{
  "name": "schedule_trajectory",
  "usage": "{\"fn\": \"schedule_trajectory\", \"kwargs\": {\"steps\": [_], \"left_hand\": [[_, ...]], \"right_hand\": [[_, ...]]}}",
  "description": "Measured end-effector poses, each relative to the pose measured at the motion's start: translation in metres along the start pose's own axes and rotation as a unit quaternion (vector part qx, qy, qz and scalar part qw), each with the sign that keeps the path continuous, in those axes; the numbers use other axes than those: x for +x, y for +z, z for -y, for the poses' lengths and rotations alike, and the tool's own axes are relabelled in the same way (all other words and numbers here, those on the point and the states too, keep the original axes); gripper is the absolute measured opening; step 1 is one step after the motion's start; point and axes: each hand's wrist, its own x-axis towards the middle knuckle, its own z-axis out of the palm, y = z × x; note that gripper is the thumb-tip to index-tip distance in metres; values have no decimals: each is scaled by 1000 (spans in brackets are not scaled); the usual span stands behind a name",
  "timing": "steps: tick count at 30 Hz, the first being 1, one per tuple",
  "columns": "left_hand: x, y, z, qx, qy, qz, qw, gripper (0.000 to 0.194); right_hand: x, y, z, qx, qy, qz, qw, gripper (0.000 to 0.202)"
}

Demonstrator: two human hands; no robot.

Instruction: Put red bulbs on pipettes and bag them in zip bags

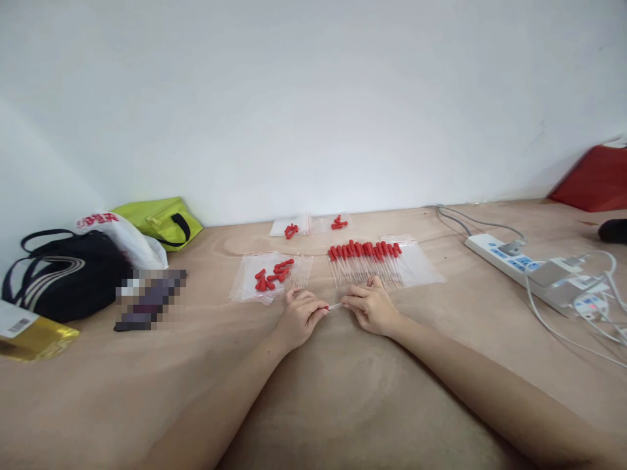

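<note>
My left hand [300, 320] is closed in a pinch on a small red rubber bulb, of which only a sliver shows at the fingertips. Facing it, my right hand [373, 309] pinches a thin clear dropper tube [336, 305] that spans the gap between both hands. Whether the tube sits inside the bulb is too small to tell. Just beyond my left hand, loose red bulbs [264, 282] lie on clear plastic bags [243, 277], beside several bare tubes [302, 269]. Past my right hand lies a row of droppers [365, 251] with red bulbs on their far ends.
More red bulbs [290, 231] rest on plastic bags near the wall. At right, a white power strip [499, 254] trails cables. Along the left are a black bag [68, 274], a green bag [159, 219], a bottle of yellow liquid [49, 336] and a blurred dark object [151, 300].
</note>
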Motion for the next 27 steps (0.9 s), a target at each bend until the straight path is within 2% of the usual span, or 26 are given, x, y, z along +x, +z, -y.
{"fn": "schedule_trajectory", "kwargs": {"steps": [9,20,24,27], "left_hand": [[-2,0,1,9,36,-10,999,15],[-1,0,1,-1,44,-12,999,14],[2,-4,3,32,40,2,999,15],[3,-7,11,74,17,-30,997,16]], "right_hand": [[0,4,8,13,16,9,1000,23],[6,8,18,47,42,23,998,24],[11,4,20,-8,13,39,999,23],[19,-1,19,-68,7,56,996,22]]}}
